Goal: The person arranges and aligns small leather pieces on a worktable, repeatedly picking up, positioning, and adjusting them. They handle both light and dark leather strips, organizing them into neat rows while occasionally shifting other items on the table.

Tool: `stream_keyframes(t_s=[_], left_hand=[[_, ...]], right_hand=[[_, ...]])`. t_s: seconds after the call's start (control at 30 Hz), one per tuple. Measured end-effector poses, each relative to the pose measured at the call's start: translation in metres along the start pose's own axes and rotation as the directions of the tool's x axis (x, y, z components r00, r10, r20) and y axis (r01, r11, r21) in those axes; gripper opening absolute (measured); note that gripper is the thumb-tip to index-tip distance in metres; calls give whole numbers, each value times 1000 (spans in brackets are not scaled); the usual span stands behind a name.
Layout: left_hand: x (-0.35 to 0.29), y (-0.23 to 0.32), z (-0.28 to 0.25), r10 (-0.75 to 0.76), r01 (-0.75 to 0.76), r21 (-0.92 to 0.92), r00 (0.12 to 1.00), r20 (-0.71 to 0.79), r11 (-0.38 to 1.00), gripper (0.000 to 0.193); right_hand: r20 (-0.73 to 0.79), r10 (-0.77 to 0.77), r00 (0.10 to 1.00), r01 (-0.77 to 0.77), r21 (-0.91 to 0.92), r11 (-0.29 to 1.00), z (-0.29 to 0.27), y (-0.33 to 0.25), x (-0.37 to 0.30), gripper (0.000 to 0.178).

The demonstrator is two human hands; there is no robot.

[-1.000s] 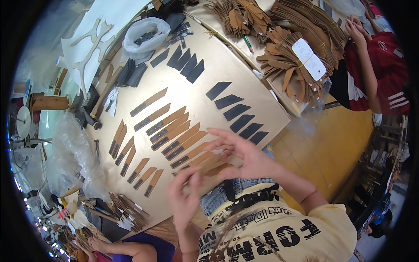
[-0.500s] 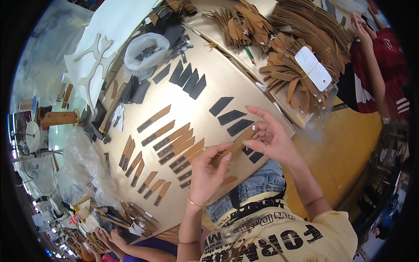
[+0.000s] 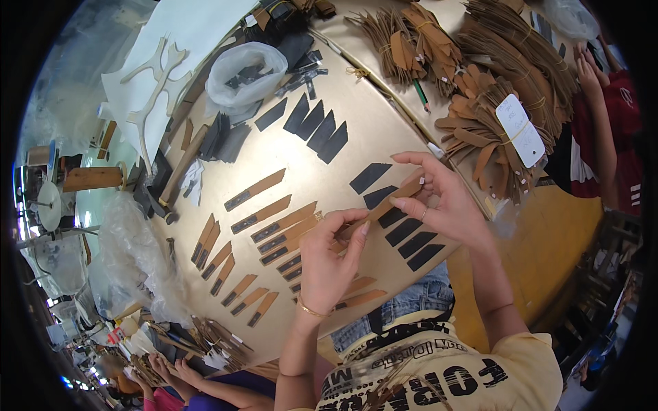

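Observation:
A brown leather strip (image 3: 379,208) is stretched slantwise between my hands, above the table. My left hand (image 3: 327,257) pinches its lower left end with thumb and fingers. At the upper right end, my right hand (image 3: 445,202) grips the strip between thumb and bent fingers, the index finger raised. Beneath and beside my right hand lie several black slant-cut pieces (image 3: 417,244) in a row. Left of my left hand, several brown strips with dark ends (image 3: 261,214) are spread in rows. A few more brown strips (image 3: 361,299) lie partly behind my left wrist.
Farther off stand an open plastic bag (image 3: 245,77) of dark pieces and fanned black pieces (image 3: 326,133). A hammer (image 3: 184,168) lies at the left edge. Bundled brown strips (image 3: 490,130) with a white tag pile up far right. Other people sit at both sides.
The view has shifted, so the table's things appear farther right and more black pieces show by my right wrist. Both hands keep holding the strip, now slightly farther from me.

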State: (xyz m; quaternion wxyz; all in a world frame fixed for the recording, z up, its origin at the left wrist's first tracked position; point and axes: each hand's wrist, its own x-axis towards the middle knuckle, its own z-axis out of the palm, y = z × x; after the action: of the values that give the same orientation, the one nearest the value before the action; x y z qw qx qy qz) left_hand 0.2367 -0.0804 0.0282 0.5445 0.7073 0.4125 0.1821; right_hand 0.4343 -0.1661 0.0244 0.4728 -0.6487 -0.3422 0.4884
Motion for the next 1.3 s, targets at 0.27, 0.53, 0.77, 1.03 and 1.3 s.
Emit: stream_keyframes(t_s=[0.27,0.53,0.77,1.03,1.3], left_hand=[[3,-7,5,-81,82,26,996,-39,996,13],[14,-6,-5,-53,56,24,990,-132,998,12],[56,-14,-29,1,24,93,967,-256,995,14],[68,-26,-28,-121,140,56,959,-256,989,15],[71,-29,-29,-153,156,-3,962,-225,988,12]], right_hand=[[-123,112,986,-120,-65,991,13,5,-18,46],[-112,-146,983,127,-164,978,19,2,6,42],[79,-230,970,243,-236,941,12,-13,91,44],[71,-229,971,239,-363,900,23,-11,117,49],[65,-112,992,127,-353,927,25,-21,116,52]])
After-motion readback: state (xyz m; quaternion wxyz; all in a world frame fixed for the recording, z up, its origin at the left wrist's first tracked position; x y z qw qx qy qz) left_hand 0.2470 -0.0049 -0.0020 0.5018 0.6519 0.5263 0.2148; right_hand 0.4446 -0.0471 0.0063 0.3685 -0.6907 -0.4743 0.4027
